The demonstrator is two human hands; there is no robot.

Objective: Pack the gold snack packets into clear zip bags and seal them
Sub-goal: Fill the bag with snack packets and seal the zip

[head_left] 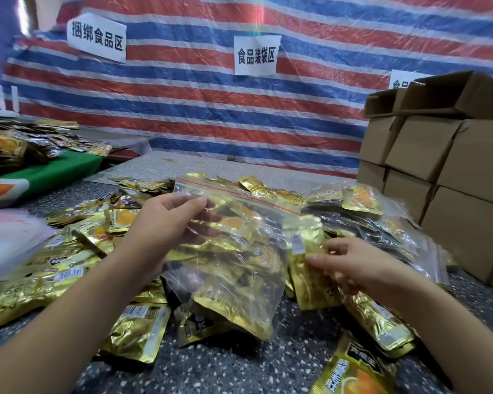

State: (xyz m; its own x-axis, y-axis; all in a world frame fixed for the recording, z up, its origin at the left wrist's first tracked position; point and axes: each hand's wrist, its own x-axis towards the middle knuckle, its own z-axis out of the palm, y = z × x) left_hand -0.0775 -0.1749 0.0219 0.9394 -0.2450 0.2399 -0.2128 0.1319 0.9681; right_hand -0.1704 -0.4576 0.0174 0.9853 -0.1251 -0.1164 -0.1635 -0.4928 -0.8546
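Observation:
My left hand [165, 226] holds a clear zip bag [234, 268] with a red zip strip by its left upper edge, lifted over the table. Several gold snack packets lie inside it. My right hand [350, 265] pinches a gold snack packet [305, 243] held upright at the bag's right side, beside its mouth. Loose gold packets [137, 331] are scattered across the speckled table [239, 365] around and under both hands.
Filled zip bags [362, 206] lie at the right behind my hand. Stacked cardboard boxes [444, 166] stand at the right edge. A pile of clear bags [9, 240] sits at the left, with a green board [57, 172] and more packets behind. A striped tarp hangs behind the table.

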